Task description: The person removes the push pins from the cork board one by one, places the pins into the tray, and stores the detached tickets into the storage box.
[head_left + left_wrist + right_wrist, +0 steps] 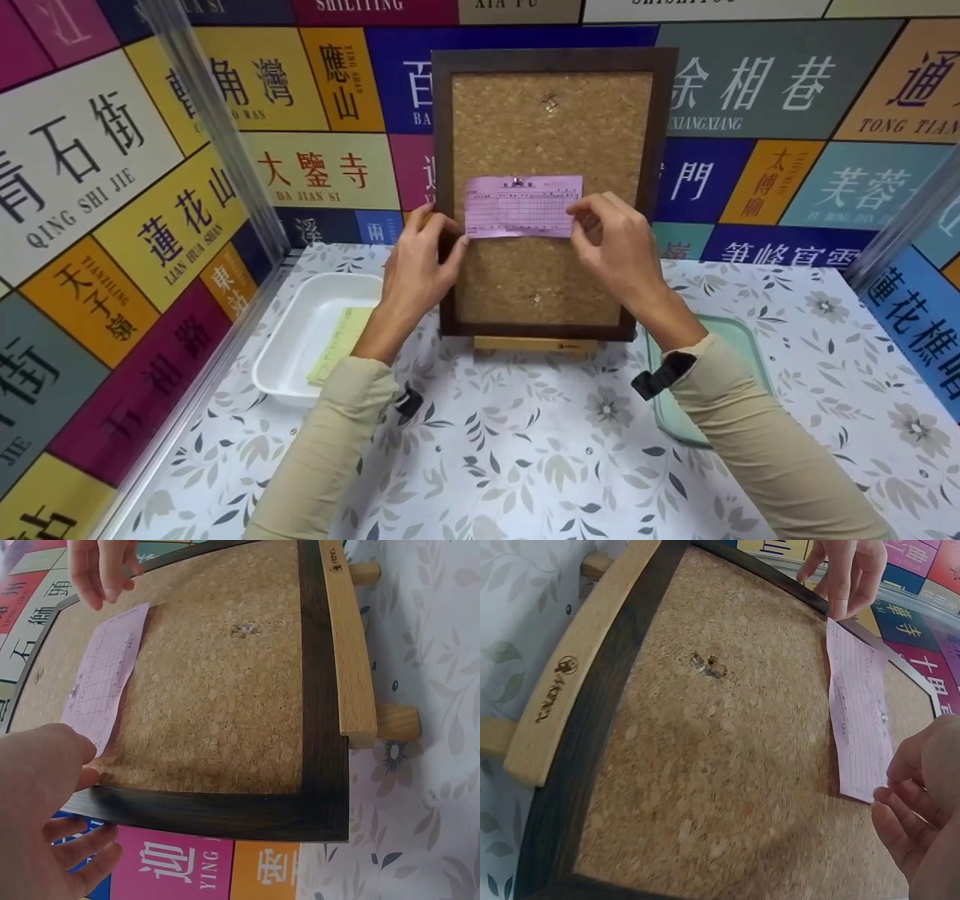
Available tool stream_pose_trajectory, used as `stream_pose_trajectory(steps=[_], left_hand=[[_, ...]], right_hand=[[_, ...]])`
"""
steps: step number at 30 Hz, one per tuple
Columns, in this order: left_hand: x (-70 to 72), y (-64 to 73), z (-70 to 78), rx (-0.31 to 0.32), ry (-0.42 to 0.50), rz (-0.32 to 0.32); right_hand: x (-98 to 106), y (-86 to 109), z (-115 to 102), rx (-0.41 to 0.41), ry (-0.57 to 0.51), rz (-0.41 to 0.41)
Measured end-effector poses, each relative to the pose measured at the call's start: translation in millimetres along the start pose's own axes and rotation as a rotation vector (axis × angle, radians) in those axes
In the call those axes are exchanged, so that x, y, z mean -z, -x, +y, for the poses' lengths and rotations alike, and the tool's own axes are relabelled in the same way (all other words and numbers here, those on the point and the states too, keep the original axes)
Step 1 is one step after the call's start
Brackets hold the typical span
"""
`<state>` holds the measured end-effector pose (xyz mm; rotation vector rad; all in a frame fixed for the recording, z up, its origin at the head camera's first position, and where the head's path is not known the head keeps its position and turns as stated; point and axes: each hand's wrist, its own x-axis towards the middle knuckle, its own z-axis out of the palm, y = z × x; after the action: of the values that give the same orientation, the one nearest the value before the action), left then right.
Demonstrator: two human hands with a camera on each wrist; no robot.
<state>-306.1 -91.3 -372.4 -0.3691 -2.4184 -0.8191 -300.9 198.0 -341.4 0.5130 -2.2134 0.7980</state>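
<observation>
Paper (525, 214), pink and printed, lies slightly bowed against the framed corkboard (499, 124), a pin (517, 181) at its top edge. We find the left hand (420, 262) pinching its lower left corner; the right hand's (615, 240) curled fingers meet its right edge, whether gripping we cannot tell.

The left sleeve (326, 450) and right sleeve (765, 442) are cut long in plain beige, creased along the forearm. By the left cuff (375, 379) and right cuff (694, 356), black bands (664, 375) are worn.
</observation>
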Motion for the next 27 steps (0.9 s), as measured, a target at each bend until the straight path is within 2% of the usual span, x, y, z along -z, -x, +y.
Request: stream_pose_trajectory(steps=[10, 27], left_hand=[[-7.6, -4.1, -3.1, 0.001, 0.013, 0.027], [-12.7, -6.1, -0.5, 0.017, 0.018, 0.057]], right_hand=[[-17, -12.3, -7, 0.016, -0.036, -0.060], [-40, -29.4, -15, 0.026, -0.131, -0.076]])
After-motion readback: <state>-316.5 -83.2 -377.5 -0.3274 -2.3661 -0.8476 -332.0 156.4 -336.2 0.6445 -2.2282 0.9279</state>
